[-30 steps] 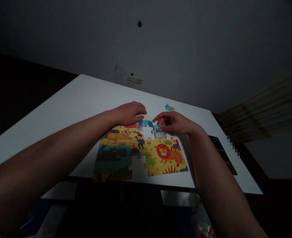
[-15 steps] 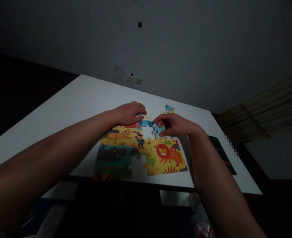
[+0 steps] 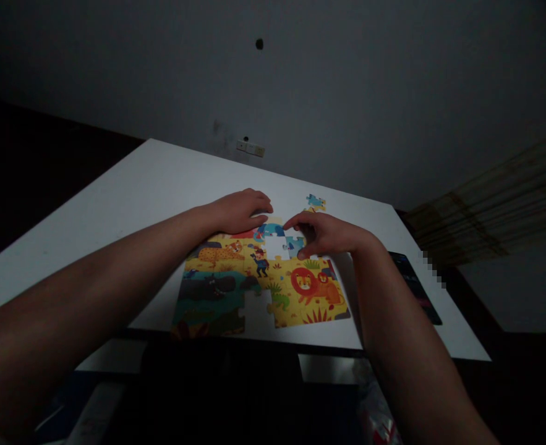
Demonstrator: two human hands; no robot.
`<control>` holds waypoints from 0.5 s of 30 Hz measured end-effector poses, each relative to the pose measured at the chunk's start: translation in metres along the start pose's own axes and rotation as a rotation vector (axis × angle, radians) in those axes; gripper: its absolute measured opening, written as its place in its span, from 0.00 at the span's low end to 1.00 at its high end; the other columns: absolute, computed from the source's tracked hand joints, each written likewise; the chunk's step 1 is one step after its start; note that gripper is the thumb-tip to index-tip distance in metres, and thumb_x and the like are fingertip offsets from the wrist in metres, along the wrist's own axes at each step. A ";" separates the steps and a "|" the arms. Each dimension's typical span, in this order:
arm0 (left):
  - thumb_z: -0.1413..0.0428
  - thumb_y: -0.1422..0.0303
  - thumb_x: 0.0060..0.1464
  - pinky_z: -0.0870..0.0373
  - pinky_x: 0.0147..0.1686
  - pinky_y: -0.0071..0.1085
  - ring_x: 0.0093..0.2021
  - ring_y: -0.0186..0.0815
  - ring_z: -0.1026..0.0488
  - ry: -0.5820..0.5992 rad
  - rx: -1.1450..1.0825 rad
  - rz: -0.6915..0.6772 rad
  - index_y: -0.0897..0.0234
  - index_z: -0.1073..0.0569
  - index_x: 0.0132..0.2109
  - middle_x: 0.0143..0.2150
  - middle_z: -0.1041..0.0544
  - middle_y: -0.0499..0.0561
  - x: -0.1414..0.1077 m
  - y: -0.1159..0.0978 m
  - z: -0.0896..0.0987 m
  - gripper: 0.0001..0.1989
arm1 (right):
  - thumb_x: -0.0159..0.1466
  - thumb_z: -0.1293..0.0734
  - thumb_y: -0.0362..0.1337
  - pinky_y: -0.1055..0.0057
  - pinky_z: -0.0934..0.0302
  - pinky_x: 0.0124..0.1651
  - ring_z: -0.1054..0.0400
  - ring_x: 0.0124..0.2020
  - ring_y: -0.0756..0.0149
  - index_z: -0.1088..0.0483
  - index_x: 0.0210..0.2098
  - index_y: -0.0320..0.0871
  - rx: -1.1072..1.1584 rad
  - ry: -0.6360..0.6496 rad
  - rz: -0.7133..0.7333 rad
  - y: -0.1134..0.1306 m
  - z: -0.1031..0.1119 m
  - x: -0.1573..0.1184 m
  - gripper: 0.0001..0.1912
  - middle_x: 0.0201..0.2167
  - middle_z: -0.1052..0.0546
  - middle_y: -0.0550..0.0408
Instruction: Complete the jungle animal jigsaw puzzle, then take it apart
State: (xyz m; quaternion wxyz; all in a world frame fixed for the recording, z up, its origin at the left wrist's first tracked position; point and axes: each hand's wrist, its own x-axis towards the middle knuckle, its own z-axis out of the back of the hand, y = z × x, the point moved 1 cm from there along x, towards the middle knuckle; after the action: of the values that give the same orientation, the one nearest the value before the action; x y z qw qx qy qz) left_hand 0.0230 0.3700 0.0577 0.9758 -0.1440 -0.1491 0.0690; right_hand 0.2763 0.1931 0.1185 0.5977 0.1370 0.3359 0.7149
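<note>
A partly joined jigsaw puzzle (image 3: 226,266) with cartoon animals lies on the white table. My left hand (image 3: 245,210) rests along its far edge, fingers stretched out and holding nothing. Between the thumb and fingers of my right hand (image 3: 319,233) is a blue puzzle piece (image 3: 295,246), low over the upper right of the puzzle or lying on the table there; which one, I cannot tell. White table shows through a gap left of this piece and through another at the puzzle's near edge. My right fingers partly cover the area around the piece.
Loose puzzle pieces (image 3: 316,201) lie beyond my right hand. A dark flat device (image 3: 414,285) is on the white table (image 3: 115,204) at the right, partly behind my forearm. A wall with a socket (image 3: 250,148) stands behind the table.
The blue piece in my right hand has turned slightly and sits straighter against the puzzle. My left hand has barely moved.
</note>
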 end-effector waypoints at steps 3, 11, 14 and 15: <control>0.45 0.57 0.78 0.27 0.75 0.51 0.70 0.53 0.19 0.001 -0.001 0.000 0.59 0.15 0.65 0.71 0.15 0.63 0.000 0.000 0.000 0.21 | 0.55 0.09 0.49 0.61 0.32 0.43 0.29 0.39 0.58 0.12 0.53 0.50 0.067 -0.082 -0.007 -0.010 -0.001 0.005 0.29 0.40 0.20 0.55; 0.45 0.57 0.77 0.27 0.74 0.50 0.70 0.52 0.19 -0.009 0.004 0.012 0.57 0.15 0.65 0.72 0.15 0.62 -0.002 0.002 -0.001 0.20 | 0.74 0.32 0.51 0.36 0.32 0.75 0.26 0.68 0.33 0.14 0.59 0.44 -0.171 -0.932 -0.406 -0.082 0.012 0.011 0.24 0.61 0.14 0.32; 0.45 0.58 0.78 0.27 0.74 0.50 0.70 0.52 0.19 -0.009 0.011 0.010 0.57 0.15 0.65 0.71 0.15 0.61 -0.002 0.001 -0.001 0.20 | 0.77 0.36 0.49 0.36 0.41 0.83 0.34 0.79 0.31 0.19 0.73 0.37 -0.201 -0.882 -0.484 -0.097 0.009 0.013 0.34 0.75 0.20 0.29; 0.45 0.58 0.78 0.27 0.74 0.50 0.70 0.51 0.19 -0.007 0.012 0.011 0.57 0.15 0.65 0.71 0.15 0.61 -0.002 0.001 -0.001 0.20 | 0.78 0.36 0.50 0.37 0.42 0.84 0.35 0.80 0.31 0.21 0.75 0.37 -0.198 -0.839 -0.465 -0.100 0.008 0.014 0.35 0.76 0.21 0.29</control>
State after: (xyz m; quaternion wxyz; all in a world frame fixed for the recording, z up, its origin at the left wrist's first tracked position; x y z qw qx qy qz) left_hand 0.0214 0.3704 0.0565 0.9758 -0.1385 -0.1515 0.0757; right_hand 0.3537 0.2154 0.0572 0.8356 0.2768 0.0182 0.4742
